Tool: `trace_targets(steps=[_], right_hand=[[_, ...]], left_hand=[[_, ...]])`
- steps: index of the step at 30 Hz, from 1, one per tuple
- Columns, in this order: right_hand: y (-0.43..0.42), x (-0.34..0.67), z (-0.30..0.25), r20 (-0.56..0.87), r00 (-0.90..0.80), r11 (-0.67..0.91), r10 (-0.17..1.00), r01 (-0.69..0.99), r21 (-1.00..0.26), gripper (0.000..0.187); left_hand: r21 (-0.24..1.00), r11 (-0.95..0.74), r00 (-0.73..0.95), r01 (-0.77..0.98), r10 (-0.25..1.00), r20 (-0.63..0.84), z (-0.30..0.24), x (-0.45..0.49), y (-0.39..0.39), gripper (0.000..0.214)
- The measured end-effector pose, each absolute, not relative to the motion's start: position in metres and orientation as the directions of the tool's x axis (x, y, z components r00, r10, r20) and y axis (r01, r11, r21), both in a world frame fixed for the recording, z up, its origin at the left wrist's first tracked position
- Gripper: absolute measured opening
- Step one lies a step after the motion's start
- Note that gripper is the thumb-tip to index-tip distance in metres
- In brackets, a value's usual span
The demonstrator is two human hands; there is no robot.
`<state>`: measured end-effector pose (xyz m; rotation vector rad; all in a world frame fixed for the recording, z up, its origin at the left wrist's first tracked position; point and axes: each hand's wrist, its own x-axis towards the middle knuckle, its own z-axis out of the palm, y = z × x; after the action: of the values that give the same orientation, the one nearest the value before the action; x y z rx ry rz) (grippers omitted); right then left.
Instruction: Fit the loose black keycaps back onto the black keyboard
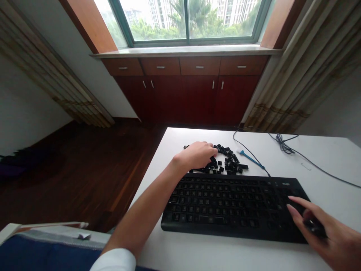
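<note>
A black keyboard (214,201) lies on the white table, its rows of sockets mostly without caps. Behind it my left hand (199,152) reaches over a heap of loose black keycaps (229,162). Its fingers are bent down and close together among the caps; the tips, and anything in them, are hidden. At the right end of the keyboard, my right hand (324,226) is closed around a dark, rounded object (314,226), blurred and partly covered by the fingers. The thumb and forefinger point towards the keyboard's right-hand key block.
A slim blue tool (252,159) lies right of the keycaps, beside the thin black cable (245,142). More cable (284,145) is bundled at the back right. A chair with dark blue fabric (50,252) stands at lower left. Red cabinets (194,98) line the window wall.
</note>
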<state>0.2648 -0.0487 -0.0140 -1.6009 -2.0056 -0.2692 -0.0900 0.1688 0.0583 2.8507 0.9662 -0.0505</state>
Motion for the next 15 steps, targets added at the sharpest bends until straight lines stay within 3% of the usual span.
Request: trace_targets(steps=[8, 15], right_hand=[[0.043, 0.181, 0.042, 0.209, -0.393, 0.441, 0.895, 0.851, -0.286, 0.027], [0.118, 0.138, 0.046, -0.097, -0.443, 0.418, 0.891, 0.885, -0.205, 0.031]], left_hand=[[0.028, -0.744, 0.744, 0.668, 0.667, -0.034, 0.061, -0.101, 0.172, 0.027], [0.023, -0.749, 0.75, 0.662, 0.662, -0.014, 0.06, -0.105, 0.177, 0.034]])
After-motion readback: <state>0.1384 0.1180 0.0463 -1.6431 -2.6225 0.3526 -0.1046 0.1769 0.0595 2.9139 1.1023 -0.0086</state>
